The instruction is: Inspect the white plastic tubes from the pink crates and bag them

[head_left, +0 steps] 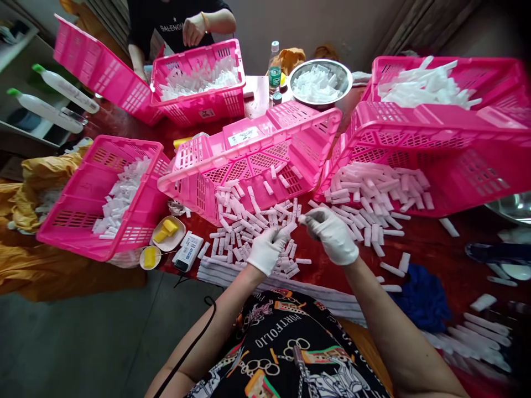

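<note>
My left hand (265, 251), in a white glove, is closed on a small white tube (291, 227) that points up and to the right. Across a short gap, my right hand (337, 235), also gloved, pinches a small white piece (302, 219) at its fingertips; I cannot make out if it is a cap. Beneath and around my left hand lies a loose pile of white tubes (232, 243) with small dark print. Behind it, a pink basket (244, 132) is tipped on its side with its mouth toward me, a few tubes still inside.
Right of the pile, more tubes (373, 193) spill from another tipped pink basket (468, 166). Other pink baskets (95, 221) and a metal bowl (346, 91) hold white pieces. Yellow sponges (170, 226), a striped towel (315, 293) and a blue cloth (425, 298) lie nearby. A co-worker (174, 22) stands opposite.
</note>
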`<move>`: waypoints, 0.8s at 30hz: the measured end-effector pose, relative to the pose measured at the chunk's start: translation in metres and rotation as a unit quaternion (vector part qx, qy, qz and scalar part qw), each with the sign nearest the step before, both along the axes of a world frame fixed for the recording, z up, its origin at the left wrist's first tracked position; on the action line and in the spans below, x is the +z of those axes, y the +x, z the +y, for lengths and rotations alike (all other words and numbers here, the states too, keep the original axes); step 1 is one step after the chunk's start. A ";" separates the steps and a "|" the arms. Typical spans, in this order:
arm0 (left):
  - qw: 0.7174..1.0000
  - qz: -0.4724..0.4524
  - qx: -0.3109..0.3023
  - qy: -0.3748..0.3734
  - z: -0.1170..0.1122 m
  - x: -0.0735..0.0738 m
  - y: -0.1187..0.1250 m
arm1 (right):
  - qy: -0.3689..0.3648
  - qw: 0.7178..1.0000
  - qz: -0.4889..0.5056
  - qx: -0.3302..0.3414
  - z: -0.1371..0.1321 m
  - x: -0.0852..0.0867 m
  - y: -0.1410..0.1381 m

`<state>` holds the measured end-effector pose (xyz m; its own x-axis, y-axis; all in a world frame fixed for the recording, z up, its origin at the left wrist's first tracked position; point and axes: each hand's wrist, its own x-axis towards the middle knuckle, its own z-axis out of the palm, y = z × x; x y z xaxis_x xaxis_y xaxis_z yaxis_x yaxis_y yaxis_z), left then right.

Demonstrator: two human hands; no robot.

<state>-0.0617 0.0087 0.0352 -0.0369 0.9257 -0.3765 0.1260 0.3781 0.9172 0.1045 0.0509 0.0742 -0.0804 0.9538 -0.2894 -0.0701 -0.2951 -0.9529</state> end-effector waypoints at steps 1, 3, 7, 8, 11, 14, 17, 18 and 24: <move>1.000 0.016 -0.002 0.012 0.000 0.000 -0.001 | 0.000 0.999 -0.028 0.028 -0.001 0.002 0.001; 0.996 0.071 -0.018 0.055 0.000 0.003 -0.002 | 0.035 0.995 -0.076 0.056 0.001 0.002 0.004; 0.958 0.196 -0.084 0.191 -0.004 0.010 -0.003 | 0.061 0.980 -0.154 0.112 0.008 -0.003 0.006; 0.946 0.218 -0.102 0.215 -0.005 0.012 -0.003 | 0.044 0.977 -0.168 0.126 0.009 -0.004 0.004; 0.927 0.264 -0.130 0.234 -0.006 0.015 0.000 | 0.011 0.979 -0.153 0.136 0.007 -0.004 -0.005; 0.940 0.264 -0.102 0.191 -0.007 0.016 0.003 | 0.009 0.994 -0.068 0.089 0.001 -0.003 -0.011; 0.953 0.245 -0.067 0.165 -0.008 0.018 0.004 | 0.013 0.997 -0.063 -0.032 -0.006 -0.007 -0.010; 0.953 0.242 -0.063 0.168 -0.009 0.018 0.003 | 0.017 0.995 -0.080 -0.063 -0.008 -0.010 -0.008; 0.940 0.267 -0.078 0.196 -0.009 0.021 0.004 | 0.008 0.991 -0.131 -0.040 -0.014 -0.016 -0.006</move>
<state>-0.0581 0.0001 0.0563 0.0242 0.9993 0.0288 0.6345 -0.0376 0.7720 0.0988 0.0366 0.0582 0.0708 0.9590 -0.2744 0.1573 -0.2824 -0.9463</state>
